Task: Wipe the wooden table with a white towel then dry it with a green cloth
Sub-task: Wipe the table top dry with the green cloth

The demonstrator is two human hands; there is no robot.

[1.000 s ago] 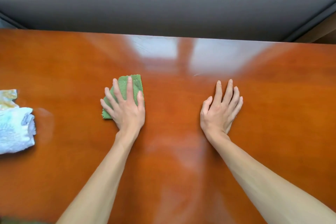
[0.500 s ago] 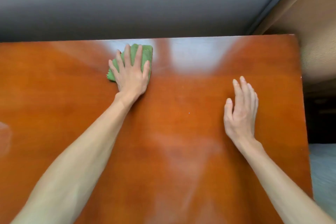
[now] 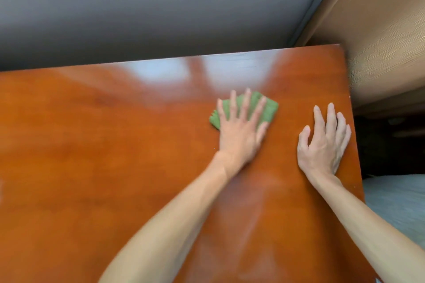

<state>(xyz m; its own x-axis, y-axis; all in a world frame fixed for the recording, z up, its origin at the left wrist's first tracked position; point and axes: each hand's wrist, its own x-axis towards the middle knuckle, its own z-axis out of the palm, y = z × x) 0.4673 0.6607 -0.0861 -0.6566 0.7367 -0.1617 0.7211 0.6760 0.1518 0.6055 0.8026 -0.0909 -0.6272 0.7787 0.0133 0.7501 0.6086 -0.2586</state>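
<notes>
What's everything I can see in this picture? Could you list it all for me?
wooden table: one, glossy reddish-brown, fills most of the view, its right edge and far right corner showing
green cloth: one, green, folded, flat on the table toward the far right, under the left hand
grey wall: one, grey, behind the table's far edge
tan wall: one, tan with fine lines, to the right past the table's corner
pale blue-grey surface: one, low at the right beside the table; what it is cannot be told
left hand: one, fingers spread, palm down on the green cloth
right hand: one, bare, empty, resting on the table near its right edge
</notes>
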